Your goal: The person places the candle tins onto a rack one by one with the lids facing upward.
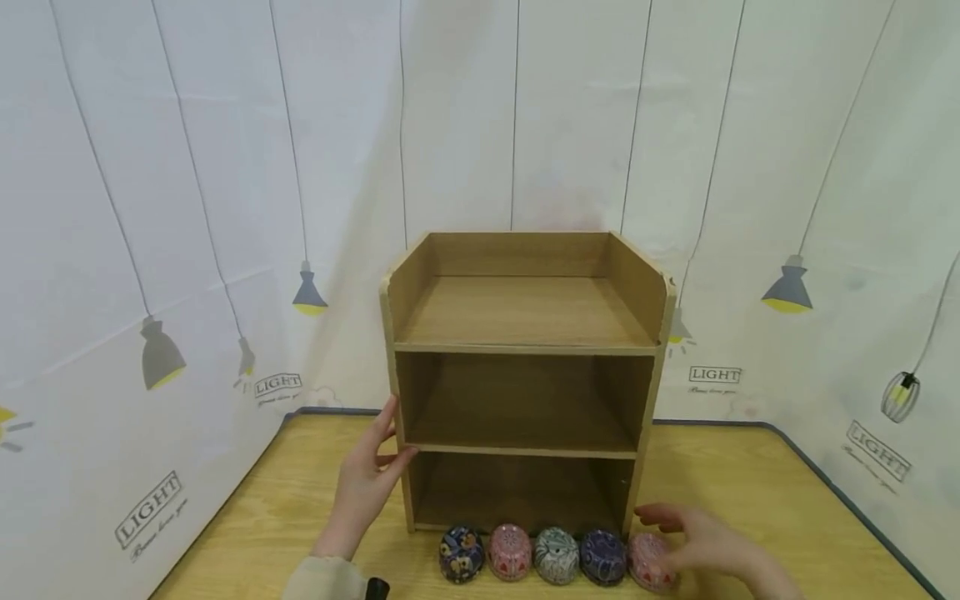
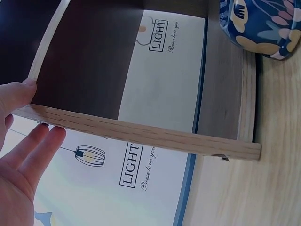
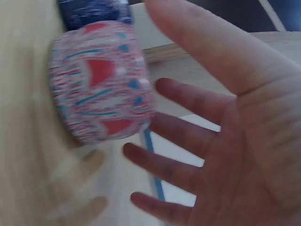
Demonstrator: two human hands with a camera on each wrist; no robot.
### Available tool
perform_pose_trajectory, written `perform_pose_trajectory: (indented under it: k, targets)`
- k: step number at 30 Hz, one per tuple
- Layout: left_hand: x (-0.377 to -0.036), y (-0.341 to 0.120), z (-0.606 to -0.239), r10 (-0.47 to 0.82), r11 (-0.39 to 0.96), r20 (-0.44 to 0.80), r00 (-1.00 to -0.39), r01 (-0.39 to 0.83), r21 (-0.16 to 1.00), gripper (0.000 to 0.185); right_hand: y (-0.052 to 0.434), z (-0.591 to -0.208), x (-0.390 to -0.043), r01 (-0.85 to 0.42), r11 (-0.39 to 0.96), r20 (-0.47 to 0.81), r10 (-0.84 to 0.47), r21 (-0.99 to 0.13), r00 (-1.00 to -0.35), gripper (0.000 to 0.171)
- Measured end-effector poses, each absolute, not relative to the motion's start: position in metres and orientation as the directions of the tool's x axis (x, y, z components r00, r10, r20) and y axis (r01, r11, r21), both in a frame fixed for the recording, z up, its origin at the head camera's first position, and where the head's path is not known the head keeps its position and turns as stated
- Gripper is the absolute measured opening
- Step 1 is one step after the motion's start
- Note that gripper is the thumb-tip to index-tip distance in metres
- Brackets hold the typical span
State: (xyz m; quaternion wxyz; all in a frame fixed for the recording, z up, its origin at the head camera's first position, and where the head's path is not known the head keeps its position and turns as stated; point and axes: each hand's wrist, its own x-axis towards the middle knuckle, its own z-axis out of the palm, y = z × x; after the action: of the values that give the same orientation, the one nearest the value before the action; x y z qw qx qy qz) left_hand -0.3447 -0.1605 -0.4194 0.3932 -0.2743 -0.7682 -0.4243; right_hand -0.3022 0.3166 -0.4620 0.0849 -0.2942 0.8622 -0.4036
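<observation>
Red-and-white patterned tin [image 3: 101, 80], round and domed, sits just beside the right hand [image 1: 708, 546], fingers [image 3: 188, 101] spread apart.

A wooden shelf [image 1: 522, 379] with three open tiers is stood upright on the table, and its left side panel is touched by the straight fingers of the left hand [image 1: 365, 483]. The rightmost tin [image 1: 648, 561], round, pink-and-red patterned, is lain in front of the shelf's right corner, just beside the spread right hand [image 1: 701, 546], apparently untouched.

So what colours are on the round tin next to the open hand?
The tin is white with red and blue markings, clearest in the right wrist view.
</observation>
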Motion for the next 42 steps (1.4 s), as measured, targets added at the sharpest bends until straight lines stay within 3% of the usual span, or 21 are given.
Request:
perform_pose_trajectory:
  k: [12,25,42]
  targets:
    - [-0.343,-0.163,-0.417,0.086,0.496,0.838,-0.539,0.752,0.433,0.082,0.316,-0.487,-0.309,-0.432,0.361,0.171,-0.569,-0.827,-0.804,0.067]
    - [-0.344,-0.164,-0.42,0.092,0.481,0.835,-0.542,0.759,0.44,0.083,0.323,-0.508,-0.309,-0.12,0.071,0.04,-0.681,-0.99,-0.731,0.066]
    - [-0.344,-0.162,-0.419,0.097,0.474,0.852,-0.515,0.776,0.415,0.083,0.322,-0.504,-0.306,-0.153,0.173,0.004,-0.65,-0.973,-0.76,0.063]
